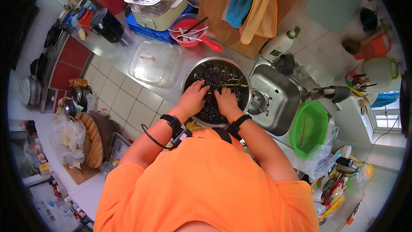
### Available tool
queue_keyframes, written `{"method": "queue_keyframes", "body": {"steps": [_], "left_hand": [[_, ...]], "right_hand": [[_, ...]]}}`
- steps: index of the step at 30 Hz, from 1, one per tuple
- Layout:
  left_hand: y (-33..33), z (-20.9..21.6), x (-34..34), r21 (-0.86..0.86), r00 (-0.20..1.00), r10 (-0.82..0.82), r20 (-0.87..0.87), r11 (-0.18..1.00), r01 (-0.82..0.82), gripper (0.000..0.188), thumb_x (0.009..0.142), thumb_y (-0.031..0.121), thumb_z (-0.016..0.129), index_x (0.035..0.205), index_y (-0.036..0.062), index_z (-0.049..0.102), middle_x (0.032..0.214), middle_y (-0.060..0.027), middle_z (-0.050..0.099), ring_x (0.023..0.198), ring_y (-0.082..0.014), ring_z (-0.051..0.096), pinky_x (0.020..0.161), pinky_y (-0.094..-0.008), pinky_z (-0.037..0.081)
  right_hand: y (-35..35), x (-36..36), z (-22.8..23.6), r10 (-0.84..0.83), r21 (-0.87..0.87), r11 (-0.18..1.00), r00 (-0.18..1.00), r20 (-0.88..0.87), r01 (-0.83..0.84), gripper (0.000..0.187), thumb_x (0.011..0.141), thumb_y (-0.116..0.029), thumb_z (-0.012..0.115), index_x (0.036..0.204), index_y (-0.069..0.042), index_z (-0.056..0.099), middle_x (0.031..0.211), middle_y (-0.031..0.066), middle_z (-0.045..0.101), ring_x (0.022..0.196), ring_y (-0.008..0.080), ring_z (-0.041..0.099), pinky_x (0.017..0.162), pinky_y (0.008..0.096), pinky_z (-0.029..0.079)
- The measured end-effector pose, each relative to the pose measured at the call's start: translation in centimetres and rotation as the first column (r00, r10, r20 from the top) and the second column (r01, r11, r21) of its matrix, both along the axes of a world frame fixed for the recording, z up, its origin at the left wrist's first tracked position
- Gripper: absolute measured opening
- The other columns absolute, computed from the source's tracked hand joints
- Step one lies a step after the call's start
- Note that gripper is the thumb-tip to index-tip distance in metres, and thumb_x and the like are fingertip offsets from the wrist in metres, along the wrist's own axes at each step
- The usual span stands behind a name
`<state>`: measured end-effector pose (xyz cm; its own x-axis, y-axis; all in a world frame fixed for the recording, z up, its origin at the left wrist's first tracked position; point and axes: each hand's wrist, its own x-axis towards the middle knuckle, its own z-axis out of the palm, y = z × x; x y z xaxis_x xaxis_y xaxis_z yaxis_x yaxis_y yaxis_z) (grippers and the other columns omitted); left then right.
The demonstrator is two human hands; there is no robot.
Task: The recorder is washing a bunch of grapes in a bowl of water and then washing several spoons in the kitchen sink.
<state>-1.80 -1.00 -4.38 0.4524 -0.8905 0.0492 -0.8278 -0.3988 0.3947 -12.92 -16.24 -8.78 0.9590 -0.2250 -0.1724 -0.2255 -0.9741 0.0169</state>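
At the far left, a clear plastic bag [68,137] stands beside a round, woven brown piece [92,141]. Next, a black pitcher [107,25] is on the metal counter [113,56], and to the right of it lies a clear, rectangular plastic piece [151,64] (perhaps a lid, perhaps a box). Behind this, a red vessel [193,43] carries some thin sticks.

In the middle is the metal bowl [246,77], just beside the sink, and in it lie the dark, leafy pieces [214,71] with some yellow-green stems [231,84]. The left hand [193,96] reaches over the near left rim, its fingers bent down into the dark pieces. The right hand [227,102] is near it, also with the fingers among them. I cannot tell if either hand grips something, because the fingertips are partly hidden.

Further right, the steel sink [277,86] has small dark bits in it, and beside it a green basin [315,124] holds one thin brown stick [304,131].
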Motion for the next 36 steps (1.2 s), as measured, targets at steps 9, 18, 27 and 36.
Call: {"method": "queue_keyframes", "body": {"steps": [9,18,27,36], "left_hand": [[-2.1,-0.8,0.2,0.366,0.998,-0.002,0.066,0.930,-0.022,0.079,0.061,0.028,0.082,0.126,0.0090,0.043,0.105,-0.0159,0.049,0.099,-0.0331,0.056,0.084,-0.0430,0.048],[-2.2,-0.7,0.6,0.169,0.919,0.214,-0.330,0.972,-0.166,0.070,0.060,0.018,0.082,0.116,0.0040,0.042,0.118,-0.0202,0.037,0.104,-0.0394,0.050,0.090,-0.0430,0.046],[0.1,0.0,1.1,-0.017,0.950,0.010,-0.313,1.000,-0.016,0.058,0.062,0.018,0.081,0.104,0.0039,0.045,0.116,-0.0179,0.044,0.111,-0.0391,0.046,0.091,-0.0425,0.042],[-2.9,0.1,0.7,0.354,0.993,-0.083,-0.087,0.929,0.109,0.064,0.063,0.016,0.079,0.119,0.0172,0.049,0.112,-0.0152,0.050,0.109,-0.0346,0.048,0.090,-0.0413,0.046]], "right_hand": [[0.2,0.9,0.1,-0.010,-0.211,0.977,0.993,-0.121,-0.016,0.048,0.065,-0.020,0.073,0.112,-0.015,0.061,0.106,0.0114,0.053,0.102,0.0283,0.053,0.074,0.0383,0.048],[-2.5,-0.7,4.6,-0.129,0.232,0.963,0.990,-0.057,0.139,0.053,0.064,-0.017,0.075,0.113,-0.011,0.053,0.110,0.0130,0.053,0.108,0.0332,0.051,0.086,0.0400,0.047],[-3.5,-4.5,5.1,-0.409,0.799,0.569,0.910,0.070,0.194,0.046,0.065,-0.008,0.069,0.103,-0.003,0.044,0.104,0.0185,0.052,0.104,0.0346,0.053,0.089,0.0405,0.041],[-1.5,-1.4,4.4,0.305,0.231,0.937,0.939,-0.162,-0.264,0.041,0.073,-0.015,0.067,0.113,-0.016,0.059,0.117,0.0131,0.049,0.112,0.0317,0.047,0.085,0.0424,0.047]]}}
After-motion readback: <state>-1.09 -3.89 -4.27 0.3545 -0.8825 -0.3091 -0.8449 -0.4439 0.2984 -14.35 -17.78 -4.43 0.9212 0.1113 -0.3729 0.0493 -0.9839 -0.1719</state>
